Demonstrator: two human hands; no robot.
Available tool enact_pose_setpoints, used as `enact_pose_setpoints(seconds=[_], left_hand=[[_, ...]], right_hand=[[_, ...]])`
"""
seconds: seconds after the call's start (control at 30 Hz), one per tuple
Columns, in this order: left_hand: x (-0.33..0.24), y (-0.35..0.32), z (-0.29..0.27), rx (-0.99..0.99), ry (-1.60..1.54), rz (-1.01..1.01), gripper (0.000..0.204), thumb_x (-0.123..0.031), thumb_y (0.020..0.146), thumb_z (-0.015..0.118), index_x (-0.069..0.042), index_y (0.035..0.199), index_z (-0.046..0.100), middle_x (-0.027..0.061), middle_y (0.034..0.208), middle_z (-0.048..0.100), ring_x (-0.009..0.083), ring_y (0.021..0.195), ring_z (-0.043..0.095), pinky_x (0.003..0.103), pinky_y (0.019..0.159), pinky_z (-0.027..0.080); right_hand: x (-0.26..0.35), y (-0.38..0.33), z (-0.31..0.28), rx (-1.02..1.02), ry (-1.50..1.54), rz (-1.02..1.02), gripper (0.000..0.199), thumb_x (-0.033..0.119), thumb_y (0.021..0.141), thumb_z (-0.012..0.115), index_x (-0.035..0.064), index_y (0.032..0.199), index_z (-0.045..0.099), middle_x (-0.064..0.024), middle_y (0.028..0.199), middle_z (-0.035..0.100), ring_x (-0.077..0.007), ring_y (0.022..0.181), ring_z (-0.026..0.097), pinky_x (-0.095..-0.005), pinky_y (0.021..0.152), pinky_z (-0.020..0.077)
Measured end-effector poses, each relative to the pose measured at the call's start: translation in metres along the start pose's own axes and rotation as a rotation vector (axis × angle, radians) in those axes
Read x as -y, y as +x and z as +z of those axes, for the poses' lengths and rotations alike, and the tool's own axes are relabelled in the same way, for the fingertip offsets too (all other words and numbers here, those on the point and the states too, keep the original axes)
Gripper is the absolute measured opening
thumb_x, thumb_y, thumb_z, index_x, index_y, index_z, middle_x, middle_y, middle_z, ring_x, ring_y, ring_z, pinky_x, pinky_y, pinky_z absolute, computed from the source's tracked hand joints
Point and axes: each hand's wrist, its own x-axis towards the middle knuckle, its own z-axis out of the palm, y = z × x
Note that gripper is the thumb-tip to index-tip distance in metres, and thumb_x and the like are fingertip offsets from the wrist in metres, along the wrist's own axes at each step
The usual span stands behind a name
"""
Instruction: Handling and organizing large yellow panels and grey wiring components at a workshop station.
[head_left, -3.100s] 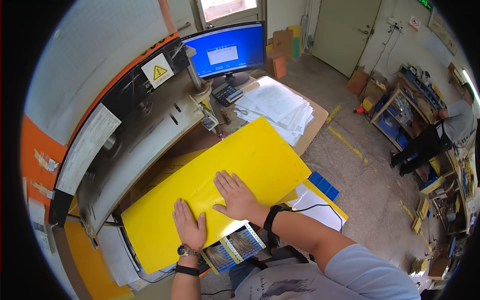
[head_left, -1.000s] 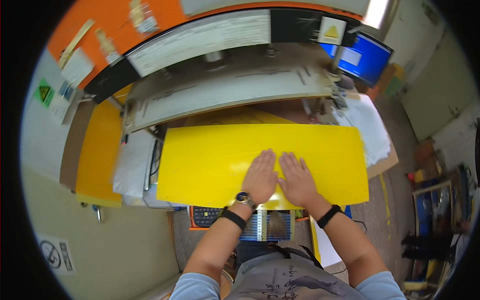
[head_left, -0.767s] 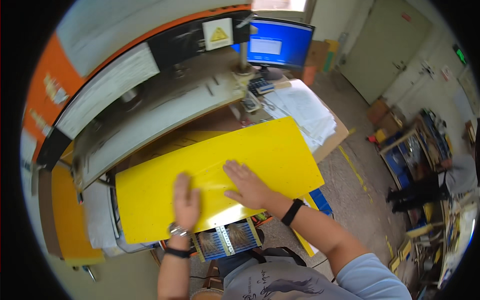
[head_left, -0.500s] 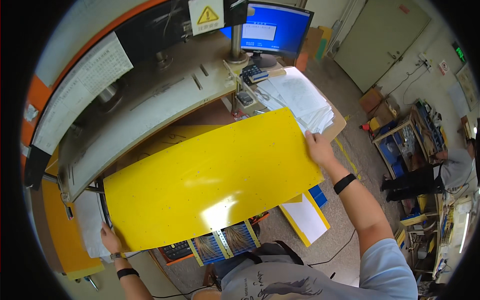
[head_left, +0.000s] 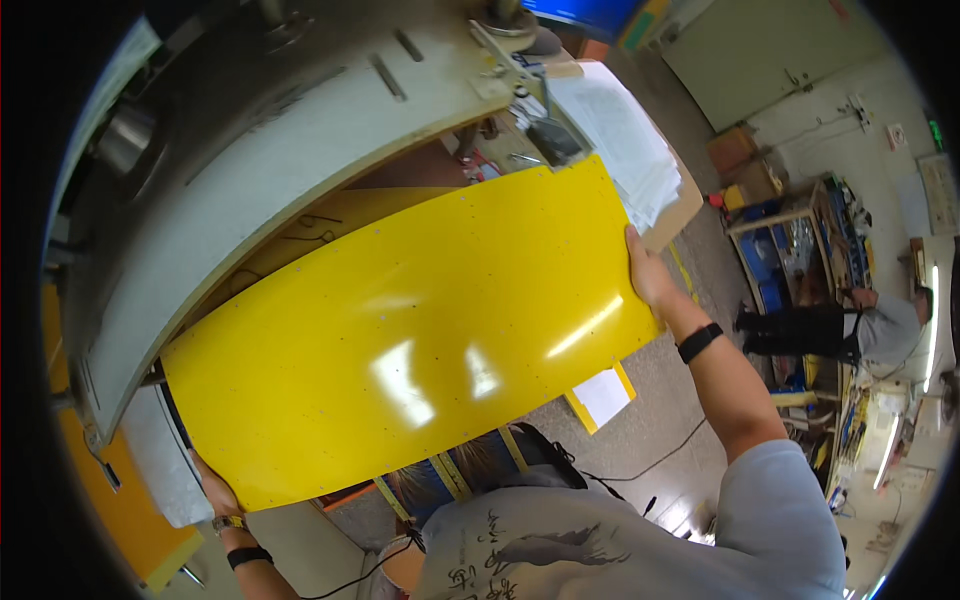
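Observation:
A long yellow panel [head_left: 430, 310], glossy and dotted with small holes, spans the space before me, held by both ends. My right hand [head_left: 652, 272] grips its right edge, the thumb side showing and the other fingers hidden beneath. At the near left corner my left hand [head_left: 213, 485] is closed on the edge, its fingers partly covered by the panel. The far long edge lies close to the opening under a grey machine plate [head_left: 300, 130]. Below the near edge, blocks with bundled thin wires [head_left: 440, 478] peek out.
A stack of papers [head_left: 625, 140] covers a side table at the back right. On the floor lies a yellow-edged board with a white sheet [head_left: 603, 398]. Another person [head_left: 885, 335] stands by crowded shelves [head_left: 785, 250] at the far right. A black cable [head_left: 650, 465] crosses the floor.
The panel and both hands have shifted slightly toward the machine, and the panel looks more bowed. My view has moved closer over the machine plate; the monitor is now mostly out of view.

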Motion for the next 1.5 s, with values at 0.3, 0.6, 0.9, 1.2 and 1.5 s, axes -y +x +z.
enact_pose_setpoints(seconds=[0.3, 0.6, 0.9, 1.2, 1.5], left_hand=[[-0.002, 0.000, 0.008, -0.031, 0.126, 0.037, 0.091, -0.072, 0.099, 0.040, 0.002, 0.152, 0.041, 0.0121, 0.155, 0.046, 0.0292, 0.134, 0.047, 0.036, 0.113, 0.034], [-0.081, 0.045, 0.032, -0.158, 0.305, -0.009, 0.075, -0.083, 0.092, 0.040, -0.018, 0.057, 0.051, -0.0073, 0.046, 0.040, 0.0078, 0.036, 0.028, 0.026, 0.038, 0.016], [-0.078, 0.105, 0.051, 0.108, 0.055, 0.030, 0.075, -0.059, 0.105, 0.040, -0.004, 0.157, 0.035, 0.0063, 0.162, 0.036, 0.0261, 0.146, 0.034, 0.036, 0.119, 0.026], [-0.053, 0.127, 0.031, -0.009, 0.060, 0.092, 0.065, -0.052, 0.109, 0.036, -0.005, 0.154, 0.040, 0.0062, 0.157, 0.044, 0.0260, 0.139, 0.044, 0.034, 0.115, 0.034], [-0.084, 0.100, 0.080, 0.005, 0.014, 0.060, 0.067, -0.051, 0.107, 0.044, -0.001, 0.151, 0.044, 0.0053, 0.152, 0.048, 0.0232, 0.137, 0.045, 0.033, 0.113, 0.035]], right_hand=[[0.000, 0.005, -0.004, 0.056, -0.132, -0.035, 0.096, 0.072, 0.100, 0.026, -0.0123, 0.134, 0.056, -0.0321, 0.138, 0.056, -0.0409, 0.130, 0.055, -0.0421, 0.111, 0.0377], [0.044, 0.062, -0.027, 0.061, -0.183, -0.063, 0.100, 0.077, 0.097, 0.029, -0.0114, 0.136, 0.055, -0.0306, 0.137, 0.058, -0.0391, 0.129, 0.055, -0.0426, 0.110, 0.0397], [0.081, 0.095, 0.022, 0.105, -0.050, -0.022, 0.106, 0.080, 0.096, 0.028, -0.0154, 0.134, 0.056, -0.0329, 0.143, 0.052, -0.0410, 0.136, 0.048, -0.0390, 0.115, 0.0314], [0.091, 0.089, 0.031, -0.003, -0.072, -0.038, 0.102, 0.079, 0.095, 0.032, -0.0125, 0.131, 0.060, -0.0300, 0.141, 0.055, -0.0362, 0.133, 0.051, -0.0346, 0.114, 0.0325], [0.069, 0.098, 0.023, -0.047, -0.104, -0.138, 0.097, 0.074, 0.098, 0.034, -0.0141, 0.133, 0.057, -0.0304, 0.141, 0.055, -0.0383, 0.134, 0.050, -0.0356, 0.112, 0.0346]])
